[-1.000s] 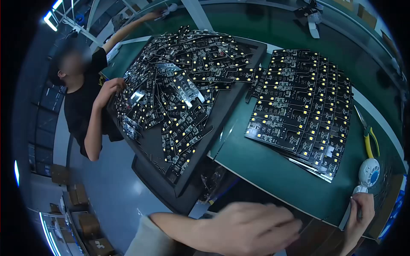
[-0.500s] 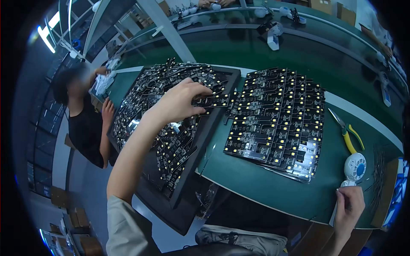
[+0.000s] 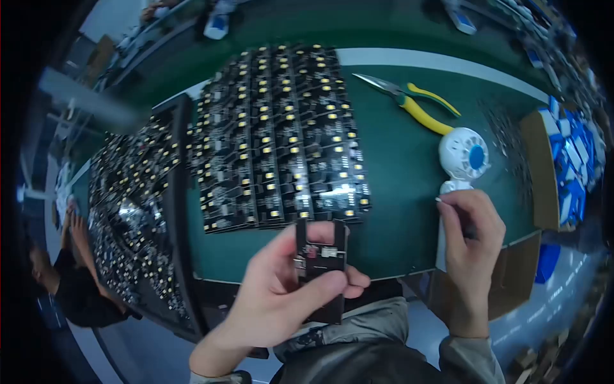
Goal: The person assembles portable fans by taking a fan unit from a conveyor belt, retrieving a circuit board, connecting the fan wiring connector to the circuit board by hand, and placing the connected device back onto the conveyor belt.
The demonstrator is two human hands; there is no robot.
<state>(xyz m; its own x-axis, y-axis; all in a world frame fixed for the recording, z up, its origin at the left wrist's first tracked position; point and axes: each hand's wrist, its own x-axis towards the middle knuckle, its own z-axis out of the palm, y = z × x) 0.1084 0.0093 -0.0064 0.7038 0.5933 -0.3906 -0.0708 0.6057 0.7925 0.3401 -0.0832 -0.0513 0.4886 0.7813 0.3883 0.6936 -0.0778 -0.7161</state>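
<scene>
Lying in left hand (image 3: 275, 291): circuit board (image 3: 321, 256)

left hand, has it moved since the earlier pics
Yes: it was over the black tray; now the left hand holds a circuit board right of that tray, nearer the person.

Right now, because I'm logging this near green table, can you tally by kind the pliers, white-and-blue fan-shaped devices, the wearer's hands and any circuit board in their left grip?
Pliers: 1
Fan-shaped device: 1
Hands: 2, left hand and right hand
Held circuit board: 1
Total: 5
</scene>
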